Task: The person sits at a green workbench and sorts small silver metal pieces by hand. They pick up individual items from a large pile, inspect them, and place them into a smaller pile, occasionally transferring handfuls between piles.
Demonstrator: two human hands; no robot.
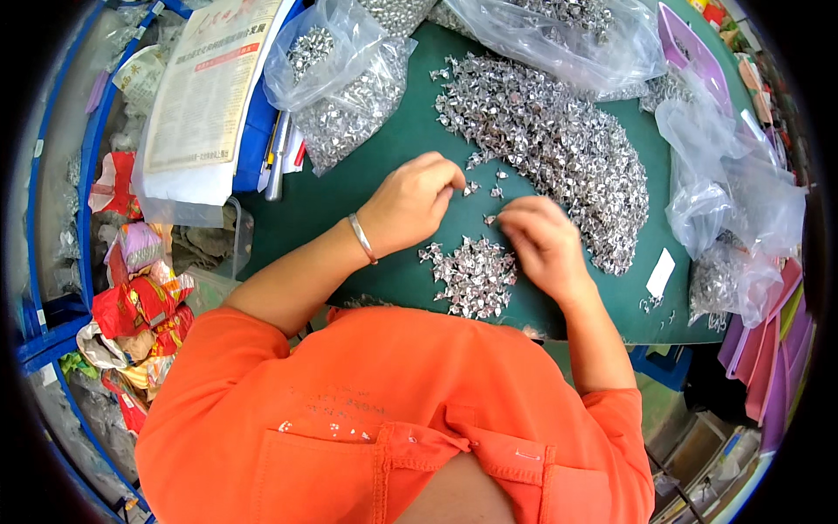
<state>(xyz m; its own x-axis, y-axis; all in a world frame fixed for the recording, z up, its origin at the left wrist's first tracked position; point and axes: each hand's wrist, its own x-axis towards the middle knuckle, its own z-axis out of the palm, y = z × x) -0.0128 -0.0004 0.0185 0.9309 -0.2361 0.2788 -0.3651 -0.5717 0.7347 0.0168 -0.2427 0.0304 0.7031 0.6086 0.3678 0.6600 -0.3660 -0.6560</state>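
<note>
My left hand, with a silver bangle at the wrist, is curled closed over the green tabletop. Its fingertips are right beside a small shiny metal piece; whatever they pinch is hidden. Slightly blurred, my right hand has its fingers drawn together next to another loose metal piece. Between my forearms lies a small pile of metal pieces. Beyond my hands a much larger heap of the same kind of pieces spreads toward the right.
Clear plastic bags of metal pieces stand at the back left and back centre. Loose plastic bags and a purple tray are at right. A white slip lies near them. Left are a newspaper and a blue rack.
</note>
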